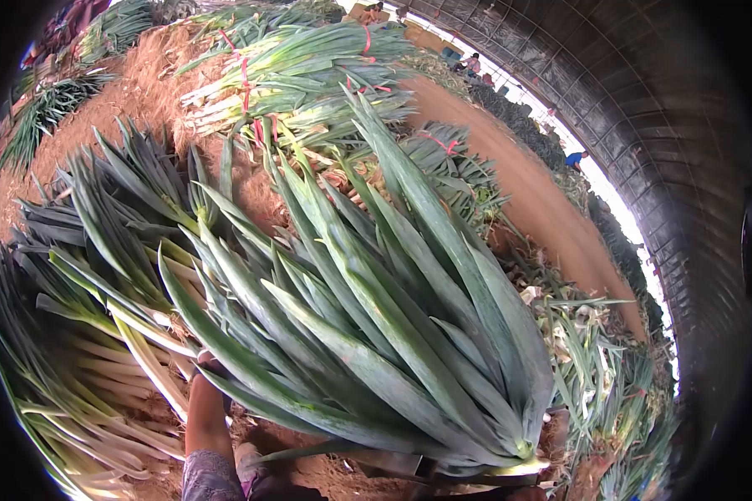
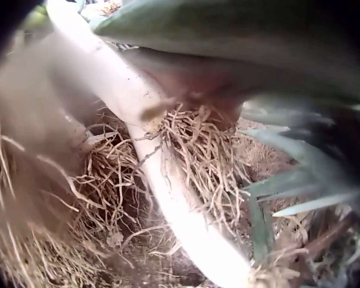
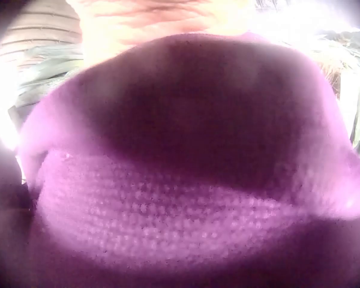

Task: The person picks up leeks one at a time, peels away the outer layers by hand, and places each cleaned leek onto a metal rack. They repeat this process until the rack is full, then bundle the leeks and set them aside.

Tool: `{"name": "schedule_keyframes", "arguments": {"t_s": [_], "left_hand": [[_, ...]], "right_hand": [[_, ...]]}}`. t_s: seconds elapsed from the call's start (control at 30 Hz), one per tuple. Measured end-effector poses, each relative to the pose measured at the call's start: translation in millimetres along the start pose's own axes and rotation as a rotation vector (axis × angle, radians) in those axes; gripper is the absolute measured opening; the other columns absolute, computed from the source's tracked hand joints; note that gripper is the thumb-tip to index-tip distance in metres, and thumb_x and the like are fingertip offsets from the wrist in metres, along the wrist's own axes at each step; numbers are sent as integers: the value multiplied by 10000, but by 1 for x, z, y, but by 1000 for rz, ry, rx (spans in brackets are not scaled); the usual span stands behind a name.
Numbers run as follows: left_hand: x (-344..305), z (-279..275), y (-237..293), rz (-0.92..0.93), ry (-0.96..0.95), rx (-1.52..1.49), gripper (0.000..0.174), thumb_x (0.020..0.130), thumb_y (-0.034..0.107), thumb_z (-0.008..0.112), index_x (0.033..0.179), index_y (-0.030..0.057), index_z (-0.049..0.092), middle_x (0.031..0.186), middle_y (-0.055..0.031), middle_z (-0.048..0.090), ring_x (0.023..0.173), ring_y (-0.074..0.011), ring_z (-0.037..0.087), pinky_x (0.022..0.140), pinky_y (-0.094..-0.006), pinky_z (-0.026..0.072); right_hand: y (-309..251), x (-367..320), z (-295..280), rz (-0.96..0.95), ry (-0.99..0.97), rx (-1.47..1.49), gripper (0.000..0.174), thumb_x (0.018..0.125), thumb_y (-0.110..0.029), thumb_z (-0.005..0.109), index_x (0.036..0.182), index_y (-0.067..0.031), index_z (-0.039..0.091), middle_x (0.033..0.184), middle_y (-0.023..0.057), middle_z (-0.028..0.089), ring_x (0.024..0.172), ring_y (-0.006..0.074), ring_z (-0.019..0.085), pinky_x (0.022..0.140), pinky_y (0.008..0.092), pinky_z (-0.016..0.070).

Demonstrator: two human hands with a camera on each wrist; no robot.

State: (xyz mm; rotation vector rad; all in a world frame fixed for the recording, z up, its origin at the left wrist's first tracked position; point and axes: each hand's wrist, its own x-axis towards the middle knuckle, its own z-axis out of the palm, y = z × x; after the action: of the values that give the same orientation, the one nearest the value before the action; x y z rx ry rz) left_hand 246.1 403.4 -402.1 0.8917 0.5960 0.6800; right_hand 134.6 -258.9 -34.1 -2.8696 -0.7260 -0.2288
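Note:
A large sheaf of long green onions (image 1: pixel 376 301) fans across the middle of the head view, its pale ends gathered at lower right. At its left edge is my left hand (image 1: pixel 211 364), mostly hidden by leaves, close to white stalks. In the left wrist view, a white green-onion stalk (image 2: pixel 117 87) ends in tangled roots (image 2: pixel 198 150) beside blurred reddish skin; I cannot tell whether the fingers grip it. The head view does not show my right hand. In the right wrist view, a purple knit sleeve (image 3: pixel 168 210) covers most of the picture, with wrinkled skin (image 3: pixel 162 24) above it.
More green onions with white stalks (image 1: pixel 117 376) lie on the left. Behind are bundles (image 1: pixel 301 79) tied with red bands, on brown soil (image 1: pixel 154 71). Loose leaves and trimmings (image 1: pixel 602 359) cover the right side. A dirt path (image 1: pixel 518 175) runs along a curved dark cover.

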Motion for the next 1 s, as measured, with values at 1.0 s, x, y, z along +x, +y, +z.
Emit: {"name": "schedule_keyframes", "arguments": {"t_s": [1.0], "left_hand": [[-532, 218, 270, 553, -882, 152, 134, 890, 52, 619, 1018, 87, 601, 913, -86, 569, 902, -230, 546, 861, -381, 422]], "right_hand": [[-185, 77, -97, -454, -617, 1411, 550, 1023, -343, 424, 1427, 13, 309, 1362, 137, 459, 1248, 209, 470, 1026, 335, 393]]}}
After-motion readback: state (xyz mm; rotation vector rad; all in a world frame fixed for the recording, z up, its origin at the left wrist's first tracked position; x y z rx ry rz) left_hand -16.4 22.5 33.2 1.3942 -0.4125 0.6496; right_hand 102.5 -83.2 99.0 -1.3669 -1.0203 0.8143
